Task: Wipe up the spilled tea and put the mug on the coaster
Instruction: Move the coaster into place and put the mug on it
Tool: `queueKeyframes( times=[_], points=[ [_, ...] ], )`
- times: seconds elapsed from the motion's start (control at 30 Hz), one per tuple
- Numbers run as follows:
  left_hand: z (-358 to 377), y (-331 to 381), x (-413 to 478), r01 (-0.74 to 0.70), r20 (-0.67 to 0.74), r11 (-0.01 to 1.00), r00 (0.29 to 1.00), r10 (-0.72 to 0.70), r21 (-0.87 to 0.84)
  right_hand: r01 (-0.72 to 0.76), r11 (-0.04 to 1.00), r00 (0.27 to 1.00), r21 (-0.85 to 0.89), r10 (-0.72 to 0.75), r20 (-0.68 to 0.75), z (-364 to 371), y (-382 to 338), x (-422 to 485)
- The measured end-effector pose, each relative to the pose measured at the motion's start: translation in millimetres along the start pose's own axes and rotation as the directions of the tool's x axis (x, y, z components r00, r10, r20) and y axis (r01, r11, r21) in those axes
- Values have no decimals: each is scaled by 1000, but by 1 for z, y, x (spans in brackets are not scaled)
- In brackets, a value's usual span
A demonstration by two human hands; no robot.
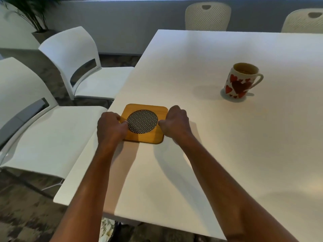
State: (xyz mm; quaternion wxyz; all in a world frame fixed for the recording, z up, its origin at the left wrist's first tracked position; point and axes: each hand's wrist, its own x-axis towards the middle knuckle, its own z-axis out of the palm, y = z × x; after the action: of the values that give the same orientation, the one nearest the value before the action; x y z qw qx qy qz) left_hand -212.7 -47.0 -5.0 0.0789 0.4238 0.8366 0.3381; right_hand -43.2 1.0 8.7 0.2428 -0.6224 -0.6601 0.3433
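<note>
A square wooden coaster with a round black-and-white patterned centre lies near the left edge of the white table. My left hand grips its left side and my right hand grips its right side, thumbs on top. A white mug with red hearts stands upright to the far right, apart from both hands, handle to the right, with tea inside. A faint wet ring shows on the table around the mug's base. No cloth is in view.
Two white chairs stand along the table's left side. Two cream perforated chairs stand at the far end. A potted plant is at the back left. Patterned carpet lies below.
</note>
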Motion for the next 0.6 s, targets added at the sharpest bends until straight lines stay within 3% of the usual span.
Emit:
queueKeyframes(
  times=[0.27,0.4,0.6],
  points=[
    [0,7,-5,22,55,995,998,-17,-96,-22,995,1000,93,23,-8,-15,16,-1],
    [8,27,-19,-1,103,988,995,17,-153,-26,993,995,116,36,-89,-40,35,-6],
    [26,59,-45,20,251,958,966,55,-287,-47,985,988,163,70,-137,-89,74,-19]
  ],
)
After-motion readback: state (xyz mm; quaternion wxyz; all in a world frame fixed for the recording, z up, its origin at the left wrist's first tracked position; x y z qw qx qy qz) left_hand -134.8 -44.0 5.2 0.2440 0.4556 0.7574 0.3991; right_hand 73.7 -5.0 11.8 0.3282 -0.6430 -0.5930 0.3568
